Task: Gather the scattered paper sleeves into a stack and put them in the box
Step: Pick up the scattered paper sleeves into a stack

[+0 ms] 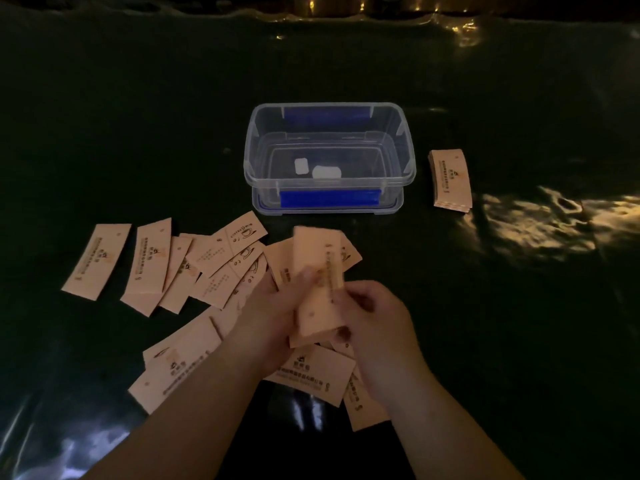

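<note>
Sleeves being gathered, dim worktop.
Loose paper sleeves fan out left; left hand and right hand, each grip pinching a small stack; clear box beyond; finished pile just right of it.

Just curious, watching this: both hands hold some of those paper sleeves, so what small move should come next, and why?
Probably square up the held bundle between the left hand and right hand, then pick another loose sleeve. Many still lie scattered on the table, and the clear box holds no sleeves yet.
</note>
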The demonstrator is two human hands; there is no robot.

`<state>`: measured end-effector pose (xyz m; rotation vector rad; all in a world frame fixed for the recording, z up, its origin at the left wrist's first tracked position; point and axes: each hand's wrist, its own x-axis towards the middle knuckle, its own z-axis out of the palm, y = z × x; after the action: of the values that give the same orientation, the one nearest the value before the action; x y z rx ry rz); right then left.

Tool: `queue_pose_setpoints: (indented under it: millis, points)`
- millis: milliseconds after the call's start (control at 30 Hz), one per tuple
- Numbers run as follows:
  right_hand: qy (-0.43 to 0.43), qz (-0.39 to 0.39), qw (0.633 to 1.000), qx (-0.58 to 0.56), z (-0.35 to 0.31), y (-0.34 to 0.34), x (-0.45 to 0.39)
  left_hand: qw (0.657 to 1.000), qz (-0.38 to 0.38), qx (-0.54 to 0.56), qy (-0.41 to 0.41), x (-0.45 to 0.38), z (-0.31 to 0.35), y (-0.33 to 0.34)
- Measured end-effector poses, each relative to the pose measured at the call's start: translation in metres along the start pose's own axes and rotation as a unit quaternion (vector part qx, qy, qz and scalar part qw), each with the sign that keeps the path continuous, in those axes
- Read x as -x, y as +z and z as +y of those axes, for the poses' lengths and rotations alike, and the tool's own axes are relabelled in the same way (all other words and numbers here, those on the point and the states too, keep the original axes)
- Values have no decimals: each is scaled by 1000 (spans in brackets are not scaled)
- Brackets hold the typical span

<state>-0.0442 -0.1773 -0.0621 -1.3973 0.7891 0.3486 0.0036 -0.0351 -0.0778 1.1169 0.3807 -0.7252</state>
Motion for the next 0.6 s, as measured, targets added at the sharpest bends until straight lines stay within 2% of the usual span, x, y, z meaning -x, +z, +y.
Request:
queue_pose_setpoints:
  millis: [67, 133, 167, 200, 233, 300, 367, 433, 567, 600]
  points:
    - [-34, -19, 996, 81, 0, 10, -3, 1000, 8, 0, 4, 1, 3, -4]
    - [-104, 41, 978, 177, -5, 8, -16, 999, 31, 1, 13, 2, 9, -12]
    - [-160, 79, 950, 257, -10, 4, -26, 999, 36, 8, 13, 3, 12, -17]
    - [-211, 85, 905, 360, -15, 1, -37, 999, 36, 15, 14, 4, 16, -22]
    - [-236, 46, 852, 464, -20, -1, -51, 999, 36, 23, 16, 6, 19, -28]
    - [-209, -65, 770, 599, -34, 2, -76, 998, 36, 38, 16, 8, 24, -37]
    - [-163, -120, 711, 673, -46, 9, -94, 998, 46, 48, 15, 10, 27, -42]
    - [-181, -103, 693, 690, -47, 8, -104, 996, 52, 65, 13, 10, 27, -45]
    - [-337, -37, 687, 642, -21, -13, -87, 994, 66, 86, -17, 8, 24, -49]
    - [-354, -25, 689, 632, -15, -16, -81, 994, 72, 80, -29, 8, 23, -49]
